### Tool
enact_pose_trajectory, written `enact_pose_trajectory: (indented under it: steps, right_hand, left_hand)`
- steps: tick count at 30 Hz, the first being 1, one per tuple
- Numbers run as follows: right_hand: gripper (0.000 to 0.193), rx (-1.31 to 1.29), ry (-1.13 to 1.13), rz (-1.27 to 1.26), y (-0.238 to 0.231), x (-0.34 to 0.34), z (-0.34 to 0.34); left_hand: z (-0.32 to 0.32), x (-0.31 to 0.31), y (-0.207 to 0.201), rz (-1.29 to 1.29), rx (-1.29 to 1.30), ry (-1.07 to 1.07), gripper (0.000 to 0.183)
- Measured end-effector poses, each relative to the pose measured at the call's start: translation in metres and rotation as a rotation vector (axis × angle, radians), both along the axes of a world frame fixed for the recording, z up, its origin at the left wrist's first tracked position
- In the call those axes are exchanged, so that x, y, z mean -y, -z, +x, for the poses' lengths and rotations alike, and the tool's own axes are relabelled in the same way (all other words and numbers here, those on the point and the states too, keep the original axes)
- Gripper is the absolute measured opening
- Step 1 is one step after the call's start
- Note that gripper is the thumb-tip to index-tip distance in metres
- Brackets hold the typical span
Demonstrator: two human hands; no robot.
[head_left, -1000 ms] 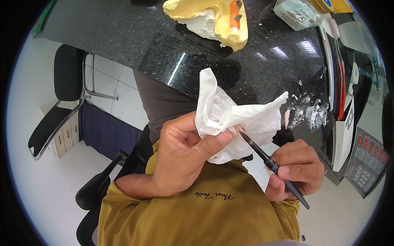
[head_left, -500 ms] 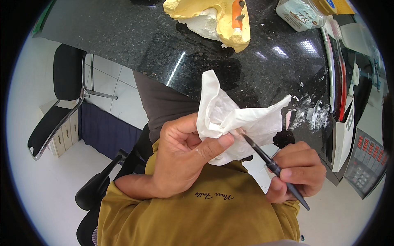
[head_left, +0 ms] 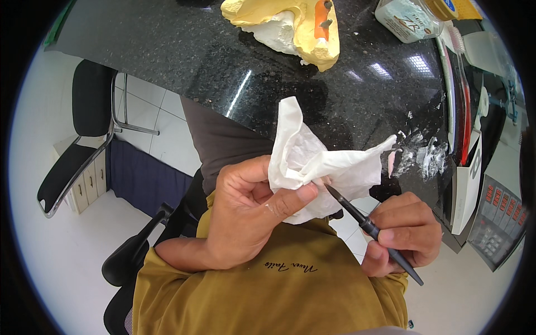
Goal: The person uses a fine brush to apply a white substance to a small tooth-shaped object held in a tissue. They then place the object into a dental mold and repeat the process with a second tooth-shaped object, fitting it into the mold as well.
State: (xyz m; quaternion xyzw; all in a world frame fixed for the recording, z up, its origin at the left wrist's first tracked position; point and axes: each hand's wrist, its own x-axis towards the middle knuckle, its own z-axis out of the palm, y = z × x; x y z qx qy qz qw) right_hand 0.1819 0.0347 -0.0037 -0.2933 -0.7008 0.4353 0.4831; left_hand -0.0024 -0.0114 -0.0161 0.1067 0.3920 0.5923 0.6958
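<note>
My left hand (head_left: 245, 206) is closed on a crumpled white tissue (head_left: 335, 167), thumb in front and fingers behind. At the thumb tip a small pinkish piece shows against the tissue; its full shape is hidden. With my right hand (head_left: 405, 234) I pinch a slim dark brush (head_left: 371, 228) by its handle. Its pointed dark tip lies at the small piece, just right of my left thumb; whether they touch I cannot tell. A whitish smear marks the base of my left thumb.
A yellow plaster dental model (head_left: 318, 47) with an orange part stands on the black speckled countertop (head_left: 167, 61). Behind right is a jar (head_left: 410, 22) of white powder. White smears (head_left: 430, 157) lie right of the tissue, beside a white box (head_left: 468, 187). A black chair (head_left: 92, 100) stands left.
The brush tip has drawn back slightly from the small piece. The tissue's loose edges have shifted a little; both hands stay nearly in place.
</note>
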Motion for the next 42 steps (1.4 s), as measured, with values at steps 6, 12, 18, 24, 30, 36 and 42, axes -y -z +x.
enact_pose_trajectory:
  steps: [6,12,18,24,30,36,42]
  right_hand:
    - [0.028,-0.013,0.014,-0.007,0.001,0.001,0.0]
    - [0.029,-0.021,0.005,0.007,0.002,0.001,-0.001]
    - [0.022,-0.108,0.125,0.018,-0.007,0.005,0.013]
    - [0.019,0.173,0.45,-0.077,-0.011,0.004,0.039]
    - [0.016,0.164,0.425,-0.174,-0.01,0.008,0.043]
    - [0.016,0.26,0.365,-0.176,-0.014,0.007,0.041]
    - [0.016,0.226,0.395,-0.164,-0.013,0.008,0.042]
  left_hand:
    - [-0.001,0.0,-0.001,-0.004,-0.016,0.015,0.021]
    - [-0.002,0.0,-0.001,0.015,-0.037,0.016,0.021]
    - [-0.001,-0.002,-0.001,0.019,-0.04,0.038,0.021]
    - [-0.001,0.0,-0.005,0.005,-0.121,-0.002,0.019]
    - [0.001,-0.002,-0.007,-0.024,-0.116,-0.003,0.017]
    - [-0.001,-0.003,-0.005,-0.009,-0.163,0.029,0.019]
    - [0.0,-0.005,-0.01,-0.053,-0.168,0.009,0.019]
